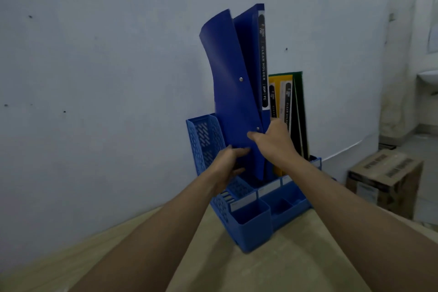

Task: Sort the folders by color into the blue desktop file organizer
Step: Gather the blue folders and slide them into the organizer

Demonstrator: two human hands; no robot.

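The blue desktop file organizer (251,223) stands on the table against the wall. Two blue folders rise out of its left part: a bent blue folder (225,73) and, right behind it, a blue clear-holder folder (251,38) with a black spine label. My left hand (227,163) grips the bent folder's lower left edge. My right hand (272,142) holds the lower right edge of the blue folders. Yellow folders (278,95) stand in the slot to the right, and a green folder (298,111) stands right of those.
The pale wall is directly behind the organizer. A beige tabletop (284,268) fills the foreground. A cardboard box (384,180) sits on the floor at the right, and a white sink (429,78) hangs at the far right edge.
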